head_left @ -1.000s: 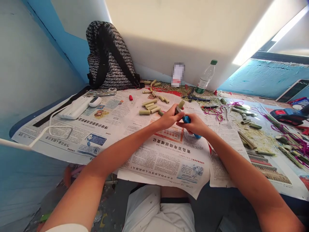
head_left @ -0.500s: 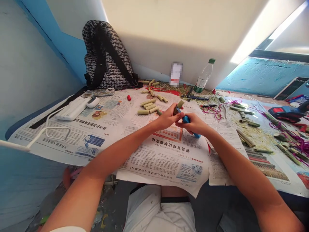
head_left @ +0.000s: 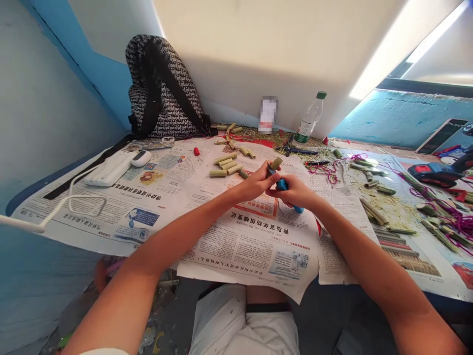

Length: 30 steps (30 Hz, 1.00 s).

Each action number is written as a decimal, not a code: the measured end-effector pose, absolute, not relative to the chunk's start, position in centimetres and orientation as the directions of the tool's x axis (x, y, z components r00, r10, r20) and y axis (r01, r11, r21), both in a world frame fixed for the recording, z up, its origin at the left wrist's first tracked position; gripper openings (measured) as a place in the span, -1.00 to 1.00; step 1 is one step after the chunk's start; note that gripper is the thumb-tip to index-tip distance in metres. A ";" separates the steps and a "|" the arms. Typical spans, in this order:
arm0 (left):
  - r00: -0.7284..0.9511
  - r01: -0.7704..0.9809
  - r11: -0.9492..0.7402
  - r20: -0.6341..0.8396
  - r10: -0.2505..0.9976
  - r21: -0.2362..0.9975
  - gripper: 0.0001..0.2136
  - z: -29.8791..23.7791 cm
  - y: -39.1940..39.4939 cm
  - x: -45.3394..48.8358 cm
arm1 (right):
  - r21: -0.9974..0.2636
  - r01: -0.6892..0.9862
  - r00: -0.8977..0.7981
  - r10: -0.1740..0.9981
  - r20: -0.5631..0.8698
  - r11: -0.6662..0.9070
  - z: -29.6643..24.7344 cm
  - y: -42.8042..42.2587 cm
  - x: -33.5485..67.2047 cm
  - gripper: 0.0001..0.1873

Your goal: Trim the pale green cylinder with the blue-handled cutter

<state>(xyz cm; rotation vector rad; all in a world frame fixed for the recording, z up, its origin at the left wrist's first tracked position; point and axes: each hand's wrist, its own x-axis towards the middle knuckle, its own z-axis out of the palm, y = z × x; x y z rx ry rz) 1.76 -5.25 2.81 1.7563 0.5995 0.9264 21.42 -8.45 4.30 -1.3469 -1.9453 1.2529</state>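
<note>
Holding a short green stalk piece (head_left: 275,163) in our left hand (head_left: 254,184), we keep the fingers closed around its lower part, with the upper end tilted up and away from us. Our right hand (head_left: 295,191) is closed on a blue-handled cutter (head_left: 284,186); the handle's far end shows below the palm, and the tool's tip sits against the stalk piece, though the blade itself is too small to make out. Both hands meet above the newspaper (head_left: 236,236) that covers the table.

Just beyond the left hand lies a small group of cut stalk pieces (head_left: 224,165), resting on the paper and apart from the fingers. Farther back stand a patterned backpack (head_left: 162,88) against the wall and a clear bottle with a green cap (head_left: 308,119). To the left rest a white power bank (head_left: 109,167) with its cable. On the right, longer green stalks (head_left: 375,211) and purple cord (head_left: 456,217) lie scattered, near a red and blue power tool (head_left: 438,172).
</note>
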 end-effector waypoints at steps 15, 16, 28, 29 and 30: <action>0.536 0.071 -0.379 0.285 0.794 0.923 -0.56 2.2 -5.0 2.1 | -0.806 0.568 -0.300 0.954 -0.011 0.169 3.9 -8.5 20.7 -0.70; 0.526 0.079 -0.384 0.288 0.800 0.920 -0.56 2.1 -5.0 2.2 | -0.784 0.586 -0.289 0.957 0.036 0.206 3.8 -8.4 20.6 -0.73; 0.484 0.099 -0.395 0.303 0.821 0.913 -0.46 0.9 -4.5 2.5 | -0.674 0.684 -0.230 0.959 0.167 0.281 3.7 -8.8 20.1 -0.81; 0.477 0.098 -0.394 0.304 0.824 0.914 -0.45 0.9 -4.6 2.5 | -0.663 0.692 -0.227 0.958 0.177 0.287 3.7 -8.8 20.1 -0.82; 0.472 0.099 -0.394 0.306 0.827 0.914 -0.43 0.9 -4.7 2.6 | -0.651 0.700 -0.224 0.956 0.188 0.293 3.6 -8.9 20.1 -0.82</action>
